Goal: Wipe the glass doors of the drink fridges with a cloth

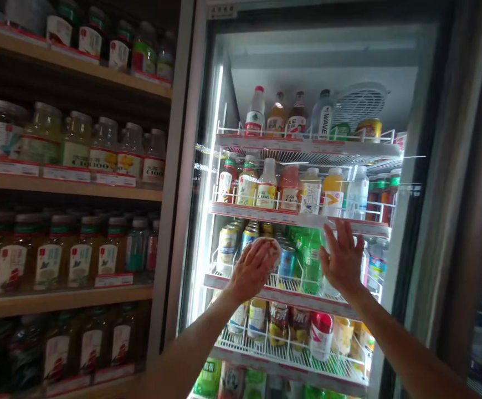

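My left hand (252,269) is wrapped round a drink can (271,250) at the third wire shelf (285,295) of an open lit fridge. Only the can's pale top shows past my fingers. More cans (229,244) stand to its left, and green bottles (309,256) to its right. My right hand (341,257) is raised with fingers spread and holds nothing. It hovers in front of the green bottles, with its fingertips near the shelf above (299,219), which carries juice and tea bottles (267,187).
The fridge has further shelves of bottles above (307,145) and below (291,354). Its frame (407,244) rises on the right. Left of the fridge, wooden shelves (66,185) hold rows of jars and bottled drinks (50,260).
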Demonstrator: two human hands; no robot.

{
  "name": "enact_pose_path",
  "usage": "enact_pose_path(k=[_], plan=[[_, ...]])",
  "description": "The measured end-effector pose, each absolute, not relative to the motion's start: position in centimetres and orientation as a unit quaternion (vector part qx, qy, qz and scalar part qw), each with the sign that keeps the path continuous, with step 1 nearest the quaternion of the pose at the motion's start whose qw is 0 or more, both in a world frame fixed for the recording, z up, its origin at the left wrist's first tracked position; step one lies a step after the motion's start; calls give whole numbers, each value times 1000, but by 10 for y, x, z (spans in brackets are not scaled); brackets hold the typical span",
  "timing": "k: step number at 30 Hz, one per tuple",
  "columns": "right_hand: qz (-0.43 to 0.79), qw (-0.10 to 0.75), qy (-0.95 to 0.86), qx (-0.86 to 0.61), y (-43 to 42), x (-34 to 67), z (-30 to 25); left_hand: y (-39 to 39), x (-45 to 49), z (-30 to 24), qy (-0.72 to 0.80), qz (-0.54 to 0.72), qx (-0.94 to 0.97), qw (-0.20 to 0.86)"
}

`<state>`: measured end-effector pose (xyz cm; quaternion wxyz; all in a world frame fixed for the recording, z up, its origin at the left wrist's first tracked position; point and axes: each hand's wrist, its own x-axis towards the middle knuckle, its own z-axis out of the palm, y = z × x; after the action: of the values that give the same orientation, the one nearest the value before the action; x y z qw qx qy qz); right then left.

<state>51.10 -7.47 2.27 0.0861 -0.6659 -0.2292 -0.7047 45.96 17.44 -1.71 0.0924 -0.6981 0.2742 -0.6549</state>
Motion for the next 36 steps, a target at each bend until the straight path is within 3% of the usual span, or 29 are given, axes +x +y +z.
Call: enact_pose_path(k=[7, 13, 19, 25, 32, 36], plan=[[-699, 71, -218, -677, -82, 509, 14, 195, 467, 9, 86, -788, -601, -103], [-699, 57, -212, -681, -91, 511, 15, 144, 472, 6, 276, -672, -682, 80], [-724, 82, -179, -661, -119, 519, 17, 171, 471, 48, 84, -801, -584, -105], [-736, 97, -190, -642, -120, 525, 14, 132, 476, 16, 239, -707, -664, 54], [-735, 83, -204, -642, -124, 527, 12, 142, 480, 63, 81, -798, -591, -89], [-740, 84, -206, -634, -123, 527, 13, 79, 485, 60, 190, -724, -662, 17]])
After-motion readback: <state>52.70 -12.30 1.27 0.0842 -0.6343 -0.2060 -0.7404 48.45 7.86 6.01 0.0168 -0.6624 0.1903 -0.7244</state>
